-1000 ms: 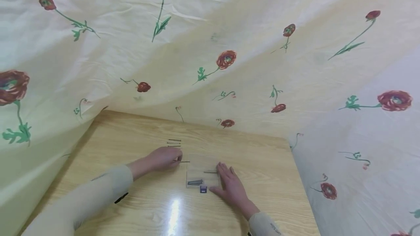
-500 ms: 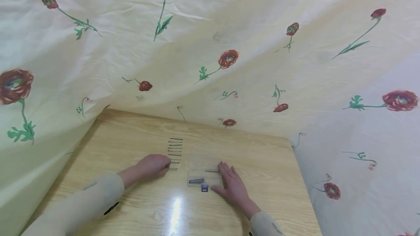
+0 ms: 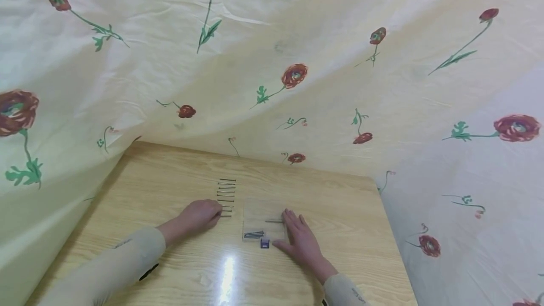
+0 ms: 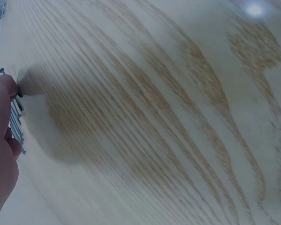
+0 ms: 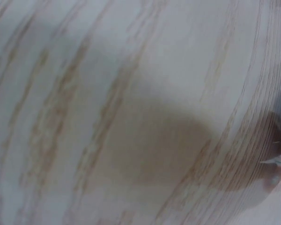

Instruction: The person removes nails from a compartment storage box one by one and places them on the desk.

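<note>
My left hand (image 3: 199,215) is at the near end of a column of nails (image 3: 226,191) laid side by side on the table. Its fingertips pinch the nearest nail (image 3: 227,216), which points right, roughly parallel to the others. In the left wrist view, a nail head (image 4: 2,70) juts out beyond the left hand (image 4: 2,112). My right hand (image 3: 302,242) rests, fingers extended, at the right edge of a clear plastic box (image 3: 255,207). Inside the box several nails (image 3: 254,234) lie bunched at the near left, and a single nail (image 3: 273,221) lies by the right fingertips.
A small purple latch (image 3: 265,243) sits at the box's near edge. The wooden table (image 3: 170,169) meets a flower-printed cloth (image 3: 238,84) at the back and both sides. Glare shows on the tabletop in front of the box.
My left hand has carried a nail from the box's left edge leftward to the near end of the column, then shifted it slightly into line. The right hand stays put.
</note>
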